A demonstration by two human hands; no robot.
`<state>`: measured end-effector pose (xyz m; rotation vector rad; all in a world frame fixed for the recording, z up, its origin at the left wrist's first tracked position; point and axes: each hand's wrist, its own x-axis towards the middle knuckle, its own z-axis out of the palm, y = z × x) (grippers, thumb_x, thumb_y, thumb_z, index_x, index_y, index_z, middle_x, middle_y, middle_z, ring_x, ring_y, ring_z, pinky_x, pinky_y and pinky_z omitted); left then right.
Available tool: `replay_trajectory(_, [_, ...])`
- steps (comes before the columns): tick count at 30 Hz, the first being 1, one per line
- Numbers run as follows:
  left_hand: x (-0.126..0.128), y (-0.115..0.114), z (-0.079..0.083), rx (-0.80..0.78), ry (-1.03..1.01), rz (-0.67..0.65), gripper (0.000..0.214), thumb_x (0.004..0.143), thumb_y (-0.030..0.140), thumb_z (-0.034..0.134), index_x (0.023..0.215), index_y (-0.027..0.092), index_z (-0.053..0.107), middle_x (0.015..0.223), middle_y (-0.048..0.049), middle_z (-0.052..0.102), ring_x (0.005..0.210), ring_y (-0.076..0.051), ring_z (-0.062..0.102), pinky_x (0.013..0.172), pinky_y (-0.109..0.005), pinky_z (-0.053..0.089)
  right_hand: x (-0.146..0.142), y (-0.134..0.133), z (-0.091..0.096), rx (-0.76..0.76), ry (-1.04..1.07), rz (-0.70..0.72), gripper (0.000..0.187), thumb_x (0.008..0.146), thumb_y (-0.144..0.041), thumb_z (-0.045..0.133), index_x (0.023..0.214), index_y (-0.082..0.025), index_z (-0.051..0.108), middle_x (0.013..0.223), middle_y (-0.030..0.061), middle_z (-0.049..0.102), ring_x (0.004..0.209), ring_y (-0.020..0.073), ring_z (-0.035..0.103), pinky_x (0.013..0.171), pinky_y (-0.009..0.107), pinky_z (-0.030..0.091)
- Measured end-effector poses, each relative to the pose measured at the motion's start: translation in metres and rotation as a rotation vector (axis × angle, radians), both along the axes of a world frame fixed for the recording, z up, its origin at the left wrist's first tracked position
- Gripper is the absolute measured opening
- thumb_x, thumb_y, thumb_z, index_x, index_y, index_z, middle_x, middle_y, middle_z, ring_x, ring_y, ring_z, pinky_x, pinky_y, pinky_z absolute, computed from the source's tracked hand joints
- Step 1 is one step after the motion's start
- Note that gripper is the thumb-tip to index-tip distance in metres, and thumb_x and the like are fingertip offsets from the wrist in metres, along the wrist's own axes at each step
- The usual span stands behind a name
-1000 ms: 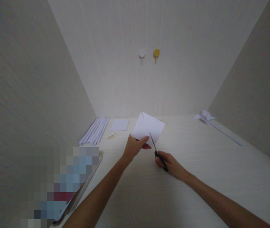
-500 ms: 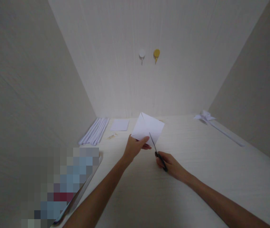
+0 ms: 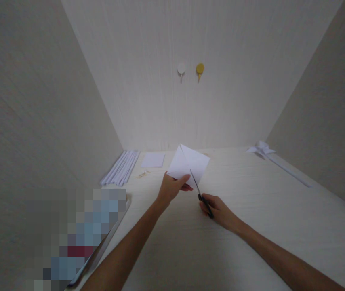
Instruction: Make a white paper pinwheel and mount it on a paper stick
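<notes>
My left hand (image 3: 172, 188) pinches the near corner of a white square sheet of paper (image 3: 188, 163) with crease lines, holding it tilted above the pale desk (image 3: 221, 242). My right hand (image 3: 217, 210) grips black-handled scissors (image 3: 201, 195). Their blades point up and away into the paper's lower edge, right beside my left thumb.
A bundle of rolled white paper sticks (image 3: 120, 166), a small white square sheet (image 3: 153, 159) and a tiny pale piece (image 3: 144, 173) lie at the back left. A white paper pinwheel on a stick (image 3: 265, 150) lies at the back right. Two hooks (image 3: 190, 69) hang on the back wall. A blurred-out object (image 3: 78, 238) sits near left.
The scissor blades have crept slightly further into the paper. Both hands and the sheet stay almost where they were.
</notes>
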<state>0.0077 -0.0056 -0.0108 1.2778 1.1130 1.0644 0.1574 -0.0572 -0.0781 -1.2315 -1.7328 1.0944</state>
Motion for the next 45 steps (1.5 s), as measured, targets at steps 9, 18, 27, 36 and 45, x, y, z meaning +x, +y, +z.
replay_trajectory(9, [-0.0002, 0.0007, -0.0006, 0.003, 0.004, 0.003, 0.012, 0.064, 0.019, 0.062, 0.066, 0.007, 0.059, 0.052, -0.0069, 0.064, 0.043, -0.016, 0.06, 0.04, -0.02, 0.05, -0.0003, 0.0003, 0.001, -0.009, -0.001, 0.004, 0.031, 0.078, -0.041, 0.041, 0.057, -0.019, 0.036, 0.051, -0.0046, 0.037, 0.048, 0.0088, 0.034, 0.046, 0.022, 0.027])
replay_trajectory(18, [0.0001, 0.0007, -0.002, -0.001, 0.011, -0.02, 0.014, 0.063, 0.02, 0.063, 0.066, 0.007, 0.059, 0.051, -0.0073, 0.064, 0.043, -0.016, 0.06, 0.039, -0.019, 0.049, -0.0008, -0.0003, 0.001, 0.011, -0.006, 0.004, 0.031, 0.079, -0.041, 0.041, 0.057, -0.019, 0.036, 0.051, -0.0047, 0.037, 0.049, 0.0087, 0.034, 0.046, 0.022, 0.028])
replay_trajectory(27, [0.0002, 0.0007, -0.0028, -0.002, 0.03, -0.022, 0.013, 0.064, 0.019, 0.062, 0.064, 0.007, 0.059, 0.05, -0.0074, 0.064, 0.043, -0.016, 0.06, 0.04, -0.02, 0.049, 0.0, 0.001, -0.0009, 0.003, -0.001, 0.003, 0.032, 0.08, -0.041, 0.04, 0.058, -0.019, 0.036, 0.052, -0.0047, 0.036, 0.048, 0.0085, 0.033, 0.045, 0.022, 0.027])
replay_trajectory(36, [0.0001, -0.0005, -0.0019, -0.007, 0.022, -0.021, 0.012, 0.064, 0.019, 0.062, 0.065, 0.008, 0.059, 0.051, -0.0058, 0.064, 0.042, -0.015, 0.06, 0.04, -0.019, 0.049, -0.0008, -0.0009, 0.0031, 0.002, -0.003, -0.002, 0.03, 0.08, -0.039, 0.04, 0.058, -0.019, 0.036, 0.052, -0.0042, 0.038, 0.048, 0.0087, 0.034, 0.046, 0.022, 0.027])
replay_trajectory(45, [0.0003, 0.0021, -0.0044, -0.026, -0.019, -0.033, 0.011, 0.063, 0.018, 0.062, 0.062, 0.008, 0.058, 0.047, -0.0045, 0.062, 0.04, -0.015, 0.058, 0.038, -0.019, 0.047, -0.0005, 0.0013, -0.0013, 0.008, -0.006, -0.004, 0.031, 0.079, -0.041, 0.041, 0.057, -0.019, 0.036, 0.051, -0.0049, 0.036, 0.048, 0.0085, 0.033, 0.045, 0.022, 0.027])
